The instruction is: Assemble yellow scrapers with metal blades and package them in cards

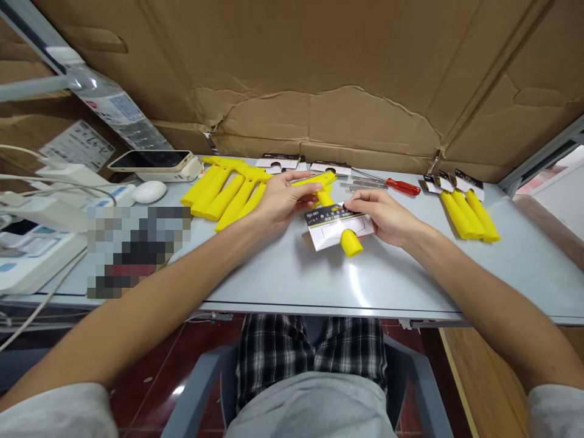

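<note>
Over the middle of the table, a yellow plastic scraper (351, 243) pokes its rounded handle end out through a black-and-white cardboard header card (326, 236). My left hand (285, 198) pinches the wide head of this scraper. The card's upper right edge is gripped between the thumb and fingers of my right hand (381, 214). Left of my left hand, several bare yellow scrapers (223, 188) lie side by side. Carded yellow scrapers (469, 213) rest at the right.
Behind my hands lie more header cards (279, 160), thin metal blades (362, 184) and a red-handled screwdriver (402, 187). A phone (152, 161), white mouse (149, 192), water bottle (114, 109) and power strips (41, 255) with cables occupy the left. Cardboard (319, 73) walls the back.
</note>
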`<state>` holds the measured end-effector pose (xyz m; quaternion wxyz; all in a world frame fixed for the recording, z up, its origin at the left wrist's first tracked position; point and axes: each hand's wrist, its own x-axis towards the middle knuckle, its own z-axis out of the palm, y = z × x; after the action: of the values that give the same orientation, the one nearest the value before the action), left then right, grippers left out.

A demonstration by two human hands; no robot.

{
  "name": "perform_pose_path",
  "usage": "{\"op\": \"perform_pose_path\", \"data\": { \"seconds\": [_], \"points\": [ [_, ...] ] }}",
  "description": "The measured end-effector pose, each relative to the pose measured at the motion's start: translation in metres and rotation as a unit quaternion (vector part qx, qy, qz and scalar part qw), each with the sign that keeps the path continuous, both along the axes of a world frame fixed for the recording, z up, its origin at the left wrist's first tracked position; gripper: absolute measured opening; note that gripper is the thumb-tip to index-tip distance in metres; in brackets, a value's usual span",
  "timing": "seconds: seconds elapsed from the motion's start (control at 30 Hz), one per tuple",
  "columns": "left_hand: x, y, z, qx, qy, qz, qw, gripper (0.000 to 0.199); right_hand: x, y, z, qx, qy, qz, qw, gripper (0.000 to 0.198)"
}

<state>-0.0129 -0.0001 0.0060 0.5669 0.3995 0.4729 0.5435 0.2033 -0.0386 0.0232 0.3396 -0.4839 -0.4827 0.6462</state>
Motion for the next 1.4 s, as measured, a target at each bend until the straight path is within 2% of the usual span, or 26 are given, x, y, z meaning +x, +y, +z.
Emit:
{"op": "perform_pose_path", "data": {
  "seconds": [0.1, 0.2, 0.3, 0.37, 0.47, 0.57, 0.7, 0.77, 0.83, 0.93, 1.0, 1.27, 1.4],
  "points": [
    [0.002, -0.003, -0.004, 0.001, -0.011, -0.045, 0.999, 0.057, -0.002, 0.002, 0.000, 0.003, -0.005, -0.039, 0.999, 0.028],
    [0.005, -0.009, -0.007, 0.015, -0.009, -0.090, 0.996, 0.056, -0.005, 0.003, -0.002, 0.015, -0.008, -0.052, 0.999, 0.023],
    [0.006, -0.010, -0.010, 0.021, 0.006, -0.107, 0.994, 0.052, -0.006, 0.003, -0.005, 0.042, -0.003, -0.054, 0.998, 0.019],
    [0.006, -0.008, -0.011, 0.032, 0.020, -0.109, 0.993, 0.045, -0.006, 0.003, -0.008, 0.064, 0.005, -0.055, 0.996, 0.021],
    [0.005, -0.003, -0.010, 0.043, 0.032, -0.115, 0.992, 0.030, -0.004, 0.004, -0.014, 0.106, 0.017, -0.058, 0.993, 0.035],
    [0.004, -0.005, -0.007, 0.055, 0.036, -0.148, 0.987, 0.039, -0.002, 0.007, -0.020, 0.143, 0.002, -0.072, 0.987, 0.048],
    [0.002, -0.014, -0.001, 0.098, 0.121, -0.177, 0.972, 0.063, -0.002, 0.009, -0.024, 0.203, -0.038, -0.106, 0.973, 0.052],
    [0.001, -0.017, 0.001, 0.099, 0.127, -0.169, 0.972, 0.071, -0.002, 0.008, -0.023, 0.200, -0.017, -0.115, 0.973, 0.060],
    [0.001, -0.016, 0.001, 0.093, 0.091, -0.151, 0.980, 0.072, -0.002, 0.006, -0.021, 0.162, 0.016, -0.098, 0.982, 0.073],
    [0.000, -0.010, 0.000, 0.093, 0.039, -0.109, 0.989, 0.074, -0.003, 0.000, -0.017, 0.090, 0.037, -0.020, 0.995, 0.097],
    [-0.001, -0.005, -0.002, 0.100, 0.021, -0.082, 0.991, 0.073, -0.004, -0.003, -0.015, 0.070, 0.025, 0.012, 0.997, 0.107],
    [-0.006, 0.005, -0.003, 0.169, 0.059, 0.066, 0.982, 0.046, -0.006, -0.007, -0.018, 0.127, -0.078, 0.021, 0.989, 0.115],
    [-0.008, 0.005, -0.001, 0.183, 0.085, 0.065, 0.977, 0.038, -0.004, -0.011, -0.015, 0.160, -0.107, 0.038, 0.981, 0.119]
  ]
}}
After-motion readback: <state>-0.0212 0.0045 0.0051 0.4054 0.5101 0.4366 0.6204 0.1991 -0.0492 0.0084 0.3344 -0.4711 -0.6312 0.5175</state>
